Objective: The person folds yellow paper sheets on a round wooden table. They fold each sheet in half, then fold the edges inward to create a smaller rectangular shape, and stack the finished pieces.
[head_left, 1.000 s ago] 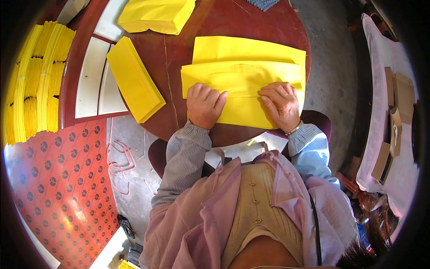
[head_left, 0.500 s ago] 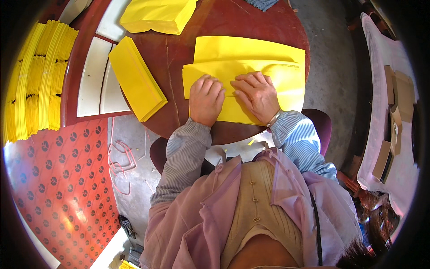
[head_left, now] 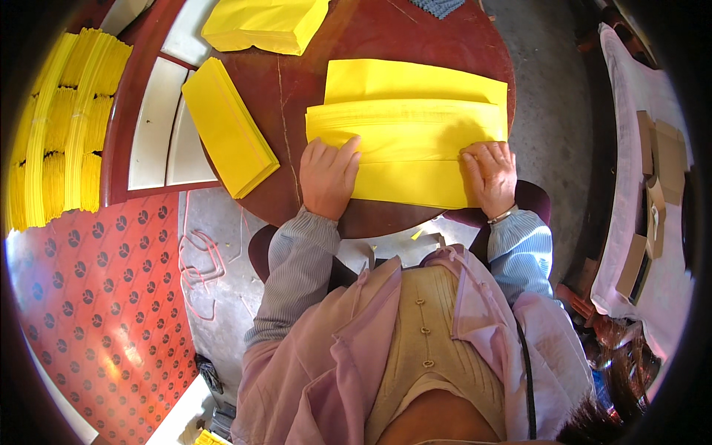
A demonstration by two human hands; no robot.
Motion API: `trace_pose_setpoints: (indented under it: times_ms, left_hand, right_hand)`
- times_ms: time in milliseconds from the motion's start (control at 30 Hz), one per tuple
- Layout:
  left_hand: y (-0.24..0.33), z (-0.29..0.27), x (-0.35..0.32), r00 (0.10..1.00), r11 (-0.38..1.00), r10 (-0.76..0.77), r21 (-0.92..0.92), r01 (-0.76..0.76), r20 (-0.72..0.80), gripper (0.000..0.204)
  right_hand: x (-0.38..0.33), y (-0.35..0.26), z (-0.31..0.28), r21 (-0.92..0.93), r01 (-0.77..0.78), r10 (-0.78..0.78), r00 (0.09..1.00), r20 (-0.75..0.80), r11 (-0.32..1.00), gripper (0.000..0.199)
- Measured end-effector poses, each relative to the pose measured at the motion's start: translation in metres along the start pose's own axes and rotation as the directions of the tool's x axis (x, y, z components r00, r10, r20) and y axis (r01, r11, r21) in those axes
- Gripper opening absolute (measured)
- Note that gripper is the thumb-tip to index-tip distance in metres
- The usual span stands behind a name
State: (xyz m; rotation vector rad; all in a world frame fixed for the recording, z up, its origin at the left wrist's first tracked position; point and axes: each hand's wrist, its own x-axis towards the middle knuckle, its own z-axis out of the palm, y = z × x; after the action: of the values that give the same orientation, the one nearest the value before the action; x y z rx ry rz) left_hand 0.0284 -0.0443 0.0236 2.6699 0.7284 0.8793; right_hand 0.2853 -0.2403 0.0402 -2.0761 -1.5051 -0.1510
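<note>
In front of me lies a yellow paper sheet (head_left: pixel 411 137) with a folded band across it, on top of a flat yellow sheet (head_left: pixel 415 81) that shows behind it. My left hand (head_left: pixel 326 180) rests at the left end of the band, its index finger stretched over the paper and the other fingers beside it. At the right end, my right hand (head_left: pixel 492 176) lies on the paper's edge with fingers spread forward. Neither hand visibly lifts the paper. What lies under the fingertips is hidden.
A round dark red table (head_left: pixel 297 111) carries everything. To the left sits a folded yellow stack (head_left: pixel 230 127), with a yellow bundle (head_left: pixel 263 26) behind it. Tied yellow stacks (head_left: pixel 70 126) stand farther left. Cardboard pieces (head_left: pixel 656 178) lie on a pale cloth at right.
My hands have moved apart from the middle of the folded band, the right one farther, out to the right edge. The left has shifted slightly left and nearer me.
</note>
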Motion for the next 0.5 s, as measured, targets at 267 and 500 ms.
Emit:
trace_pose_setpoints:
  times_ms: [267,500]
  left_hand:
    - [0.003,0.020,0.014,0.998,0.999,0.010,0.049,-0.007,-0.055,0.015]
    - [-0.006,0.001,-0.004,1.000,0.994,0.008,-0.107,-0.008,-0.003,0.019]
  right_hand:
    - [0.034,-0.047,0.025,0.175,0.169,-0.161,0.985,-0.057,0.970,0.015]
    - [0.036,-0.070,0.053,0.174,0.186,-0.198,0.979,0.057,0.967,0.020]
